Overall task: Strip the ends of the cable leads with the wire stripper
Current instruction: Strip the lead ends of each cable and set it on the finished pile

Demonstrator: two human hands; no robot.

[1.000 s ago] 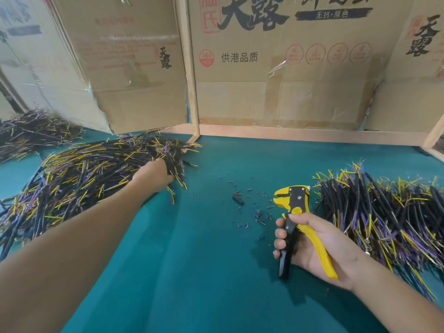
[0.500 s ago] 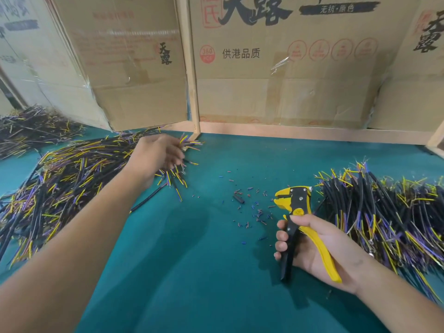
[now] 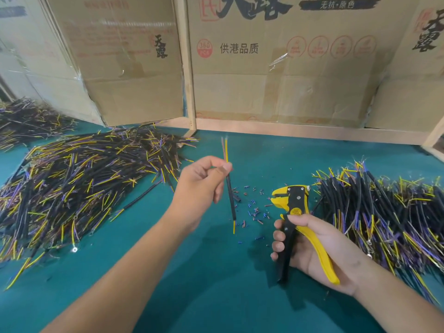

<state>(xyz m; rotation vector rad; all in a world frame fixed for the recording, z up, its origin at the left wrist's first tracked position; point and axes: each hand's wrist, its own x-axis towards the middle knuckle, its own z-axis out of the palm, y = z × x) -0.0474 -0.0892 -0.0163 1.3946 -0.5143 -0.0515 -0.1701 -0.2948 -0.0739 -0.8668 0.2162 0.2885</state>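
**One cable held up, stripper waiting in the other hand**

The cable [image 3: 230, 195] is up in the air over the green counter [image 3: 216, 284]. It stands almost straight up and down. Its middle part is black. Thin leads stick out of the top end, one yellow and one pinkish, and they look a bit blurry. A yellow lead sticks out of the bottom end too.

The left hand [image 3: 200, 188] holds the cable near its top. The thumb and the fingers [image 3: 211, 162] pinch it where the black part ends.

The wire stripper [image 3: 292, 212] is to the right of the cable and does not touch it. It is yellow and black. Its head points up and to the left, and its mouth is a little open. The right hand [image 3: 312, 246] holds its two handles, with the fingers curled round the black handle and the thumb across the top.

Between the two hands, tiny bits of stripped covering [image 3: 252, 207] lie on the counter, along with one short black piece.

A big pile of cables [image 3: 79, 186] lies on the left. It is black with yellow and purple ends. Another pile of cables [image 3: 384, 212] lies on the right, just beside the right hand. A third, smaller pile [image 3: 28, 118] sits far back on the left.

Brown cardboard boxes [image 3: 288, 68] stand along the back, with a wooden frame [image 3: 189, 80] in front of them.
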